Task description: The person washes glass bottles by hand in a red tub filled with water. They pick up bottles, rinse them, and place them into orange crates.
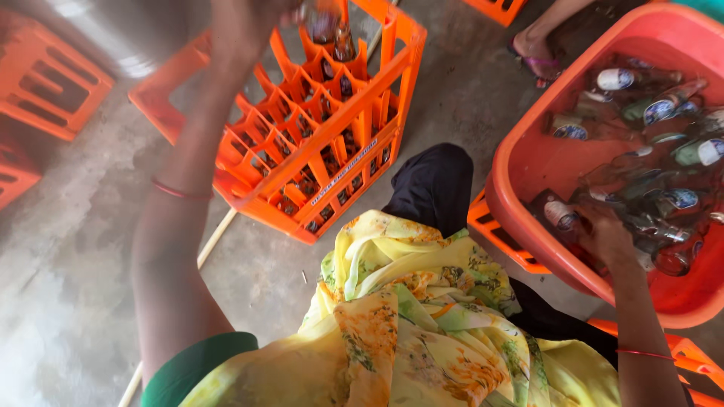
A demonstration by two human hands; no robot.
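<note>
Concrete floor (68, 301) is filling the left and lower left of the frame. A large orange-red plastic tub (528, 162) is occupying the right side, holding water and a heap of glass bottles lying mostly on their sides, long axes running roughly left to right across the tub. An orange compartmented bottle crate (317, 143) is sitting tilted at upper centre, its near cells showing bottle tops, its far cells partly filled. A second orange crate (53, 90) is lying at upper left, and another crate edge (501, 234) is showing under the tub. Yellow floral cloth (407, 324) is draping over the lap at bottom centre. Right hand (603, 237) is reaching into the tub at lower right, fingers curled down onto a submerged bottle (562, 216) with a pale label; grip looks closed around it, though water and glare are obscuring the fingertips. Left hand (253, 15) is raised at the top edge over the crate, blurred and mostly cropped; a glass bottle (324, 22) is showing upright beside it above the far cells, but whether the hand is holding it cannot be told. A sandalled foot (535, 60) of another person is standing at top right.
</note>
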